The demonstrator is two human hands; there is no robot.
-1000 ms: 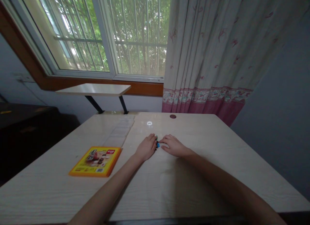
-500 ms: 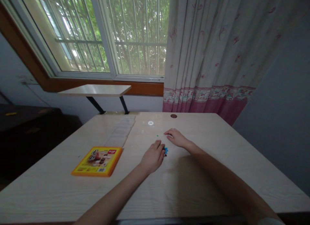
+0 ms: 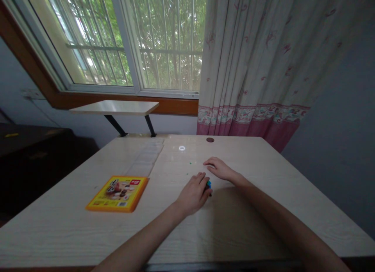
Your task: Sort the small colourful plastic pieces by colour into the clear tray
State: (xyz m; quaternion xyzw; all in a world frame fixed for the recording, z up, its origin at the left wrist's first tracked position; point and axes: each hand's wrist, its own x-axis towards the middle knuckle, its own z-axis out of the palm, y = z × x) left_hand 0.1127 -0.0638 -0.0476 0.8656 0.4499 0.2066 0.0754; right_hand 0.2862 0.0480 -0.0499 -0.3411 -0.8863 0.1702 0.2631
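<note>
My left hand (image 3: 193, 194) rests low over the table, palm down, with its fingers curved round a small cluster of blue and dark pieces (image 3: 209, 184). These stick out on the right between thumb and fingers; most of the cluster is hidden, and its kind is too small to make out. Just beyond and to the right, my right hand (image 3: 219, 169) lies near the tabletop, its fingers loosely stretched to the left and holding nothing. A tiny green piece (image 3: 190, 163) lies left of its fingertips. Nearer my left fingers is a tiny dark speck (image 3: 187, 173).
On the left of the pale table (image 3: 172, 240) lies a flat yellow box (image 3: 117, 194) with printed pictures. A clear plastic strip (image 3: 145, 157) stretches behind it. A raised shelf (image 3: 117, 107) on black brackets stands at the back left, and a round hole (image 3: 210, 140) sits near the rear edge.
My left hand has slid right along the table, and the blue and dark pieces have shifted right with it. The dark speck now shows behind it. My right hand has drawn slightly right.
</note>
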